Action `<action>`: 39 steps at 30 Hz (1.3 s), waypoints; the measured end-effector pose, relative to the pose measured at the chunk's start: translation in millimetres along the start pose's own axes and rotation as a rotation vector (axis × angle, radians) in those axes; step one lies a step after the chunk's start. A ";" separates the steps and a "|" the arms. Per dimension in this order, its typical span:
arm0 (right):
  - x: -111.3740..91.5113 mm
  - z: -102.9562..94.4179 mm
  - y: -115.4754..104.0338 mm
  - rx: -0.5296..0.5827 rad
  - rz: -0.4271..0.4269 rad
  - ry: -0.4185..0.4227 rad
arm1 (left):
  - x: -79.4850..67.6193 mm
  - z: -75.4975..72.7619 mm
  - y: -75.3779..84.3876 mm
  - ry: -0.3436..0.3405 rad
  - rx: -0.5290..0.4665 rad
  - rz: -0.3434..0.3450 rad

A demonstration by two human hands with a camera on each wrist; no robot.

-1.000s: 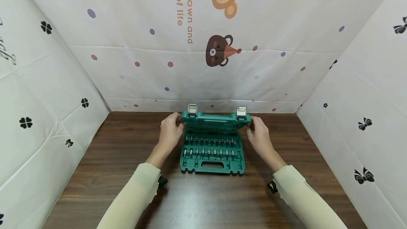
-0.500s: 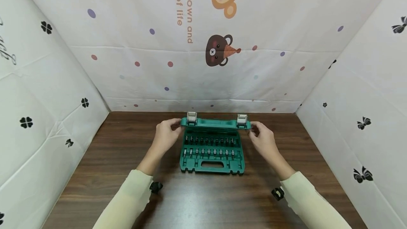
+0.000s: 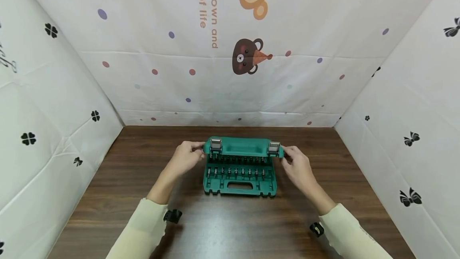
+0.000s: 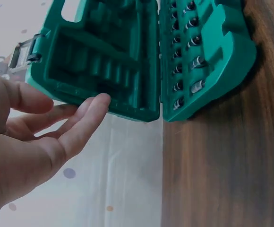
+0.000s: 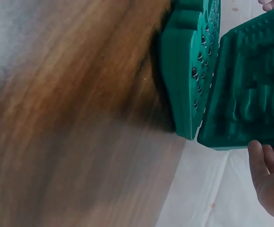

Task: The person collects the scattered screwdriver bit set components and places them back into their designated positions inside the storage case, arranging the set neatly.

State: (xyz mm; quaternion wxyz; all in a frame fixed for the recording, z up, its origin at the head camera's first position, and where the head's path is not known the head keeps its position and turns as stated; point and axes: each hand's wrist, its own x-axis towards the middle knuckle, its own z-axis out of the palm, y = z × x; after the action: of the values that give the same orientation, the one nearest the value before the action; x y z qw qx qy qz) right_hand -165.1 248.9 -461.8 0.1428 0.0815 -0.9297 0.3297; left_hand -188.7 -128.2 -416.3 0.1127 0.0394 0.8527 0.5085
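Observation:
A green socket-bit case (image 3: 240,189) lies on the table, its lid (image 3: 244,146) raised and tilted forward over the back row of bits. Two metal latches, left latch (image 3: 215,145) and right latch (image 3: 274,148), stand on the lid's front edge. My left hand (image 3: 185,157) holds the lid's left end; in the left wrist view its fingertips (image 4: 101,100) lie against the lid's side edge. At the opposite end, my right hand (image 3: 297,169) grips the lid, partly cut off in the right wrist view. Short metal bits (image 3: 236,172) stand in rows in the base.
The dark wooden table (image 3: 230,227) reaches back to a white printed cloth (image 3: 230,87). More white cloth hangs along both sides, the left cloth (image 3: 64,99) and the right cloth (image 3: 388,99). Dark wrist-worn devices sit at both cuffs.
The lid has swung forward and down, hiding more of the back row of bits. Both hands have come down and nearer with it, while the base has stayed in place.

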 end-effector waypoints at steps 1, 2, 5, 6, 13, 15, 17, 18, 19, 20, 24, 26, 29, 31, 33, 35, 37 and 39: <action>-1.9 0.1 0.2 -0.006 -0.005 -0.009 | -0.6 0.4 -1.2 -0.007 -0.016 -0.010; -3.8 0.7 0.8 -0.010 -0.007 -0.018 | -1.0 1.1 -2.7 -0.014 -0.040 -0.022; -8.3 3.6 3.5 -0.022 -0.014 -0.041 | -2.2 4.6 -6.7 -0.030 -0.112 -0.045; -9.2 4.9 4.5 -0.024 -0.013 -0.047 | -2.5 5.9 -7.9 -0.031 -0.135 -0.052; -13.5 14.4 10.1 -0.040 0.003 -0.044 | -6.2 11.9 -15.5 -0.016 -0.166 -0.042; -15.7 15.8 10.3 -0.038 0.023 -0.060 | -6.6 13.1 -18.7 -0.019 -0.172 -0.042; -17.6 17.0 9.8 -0.016 0.056 -0.079 | -7.4 14.4 -21.8 -0.026 -0.183 -0.033; -18.2 17.5 9.3 -0.004 0.077 -0.090 | -7.8 15.4 -22.9 -0.031 -0.192 -0.028; -18.8 18.0 9.2 0.009 0.092 -0.099 | -8.5 16.2 -24.0 -0.034 -0.201 -0.022; -19.3 18.3 8.9 0.021 0.105 -0.107 | -9.2 17.0 -24.9 -0.039 -0.213 -0.017; -22.4 16.2 7.6 0.058 0.142 -0.156 | -10.6 20.0 -29.1 -0.047 -0.254 -0.019; -24.6 12.7 7.2 0.083 0.167 -0.199 | -11.2 21.0 -30.7 -0.047 -0.257 -0.030; -27.4 7.2 6.8 0.126 0.217 -0.261 | -11.8 22.3 -32.3 -0.049 -0.242 -0.035; -28.7 3.8 7.1 0.171 0.244 -0.299 | -12.6 22.7 -32.6 -0.051 -0.231 -0.037; -29.3 1.0 7.1 0.211 0.265 -0.325 | -13.1 22.8 -32.7 -0.058 -0.225 -0.048; -29.8 -1.2 7.3 0.239 0.278 -0.354 | -14.2 23.1 -32.1 -0.067 -0.216 -0.066; -30.1 -2.6 6.7 0.252 0.282 -0.381 | -15.1 23.5 -32.1 -0.078 -0.193 -0.081; -30.7 -2.9 5.9 0.251 0.283 -0.399 | -15.8 24.4 -32.4 -0.084 -0.161 -0.092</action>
State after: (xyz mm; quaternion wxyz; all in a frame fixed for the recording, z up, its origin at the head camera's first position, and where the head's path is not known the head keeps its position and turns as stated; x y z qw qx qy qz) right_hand -136.8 257.1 -472.9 -0.1020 0.0312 -0.8934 0.4363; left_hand -166.2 -125.7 -453.5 0.1745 0.0126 0.8045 0.5676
